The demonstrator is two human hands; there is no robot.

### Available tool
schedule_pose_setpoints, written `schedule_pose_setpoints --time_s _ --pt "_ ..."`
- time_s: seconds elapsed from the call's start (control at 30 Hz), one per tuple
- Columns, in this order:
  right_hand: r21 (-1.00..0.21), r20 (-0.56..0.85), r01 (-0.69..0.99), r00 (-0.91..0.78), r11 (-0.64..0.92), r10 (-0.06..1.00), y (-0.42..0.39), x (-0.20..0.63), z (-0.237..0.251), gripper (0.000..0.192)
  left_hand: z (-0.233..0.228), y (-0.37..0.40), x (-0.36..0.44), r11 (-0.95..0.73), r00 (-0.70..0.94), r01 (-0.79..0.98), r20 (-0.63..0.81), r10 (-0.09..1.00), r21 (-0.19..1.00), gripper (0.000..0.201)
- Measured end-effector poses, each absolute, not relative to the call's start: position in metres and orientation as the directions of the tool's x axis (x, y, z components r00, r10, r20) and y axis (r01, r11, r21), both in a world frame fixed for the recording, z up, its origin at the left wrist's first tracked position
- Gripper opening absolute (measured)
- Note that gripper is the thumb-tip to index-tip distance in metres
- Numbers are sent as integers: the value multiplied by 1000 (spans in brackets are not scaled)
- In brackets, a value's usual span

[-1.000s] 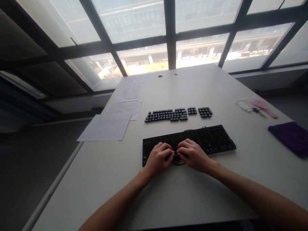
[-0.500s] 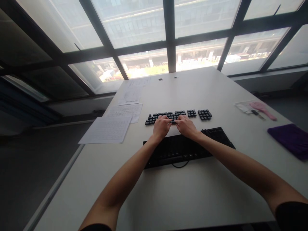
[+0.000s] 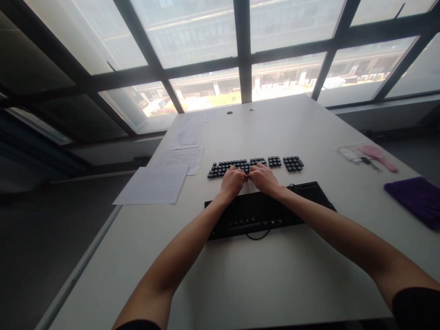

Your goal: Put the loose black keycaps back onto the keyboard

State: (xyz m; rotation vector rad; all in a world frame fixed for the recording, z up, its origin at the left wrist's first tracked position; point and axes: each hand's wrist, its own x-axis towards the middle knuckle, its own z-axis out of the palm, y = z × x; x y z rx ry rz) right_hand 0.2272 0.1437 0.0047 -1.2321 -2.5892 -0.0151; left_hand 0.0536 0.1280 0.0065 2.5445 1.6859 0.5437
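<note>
We start with the white table (image 3: 261, 284), which fills most of the head view. On it, near the middle, lies the black keyboard base (image 3: 271, 213), its long side across our view and a loop of cable at its near edge. Beyond it, at about 12 o'clock from the base, sit the loose keycaps (image 3: 225, 167), laid out in rows as they would stand on the board, with two smaller blocks of them off at 3 o'clock.

Our left hand (image 3: 232, 182) and right hand (image 3: 264, 178) meet at the near edge of that layout, fingertips drawn together and touching one another, seemingly pinching a single keycap between them; whether a cap is actually gripped we cannot tell, the fingers hide it.

We judge the caps to be light, hard plastic, smooth on top and easy to flick away, so each is best taken by two opposite side walls. The base is stiff and heavier, best lifted by its short ends.

Sheets of paper (image 3: 153, 184) lie at 9 o'clock, a purple cloth (image 3: 414, 197) and a pink brush (image 3: 376, 156) at 3 o'clock.
</note>
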Motion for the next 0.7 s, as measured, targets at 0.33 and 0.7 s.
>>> schedule_pose_setpoints --time_s 0.33,0.7 --pt "-33 253 707 -678 706 690 152 217 12 19 14 112 46 -367 296 893 272 915 261 8" --pt "-559 420 458 -563 692 712 66 278 14 7 29 16 56 -414 304 595 284 909 689 10"
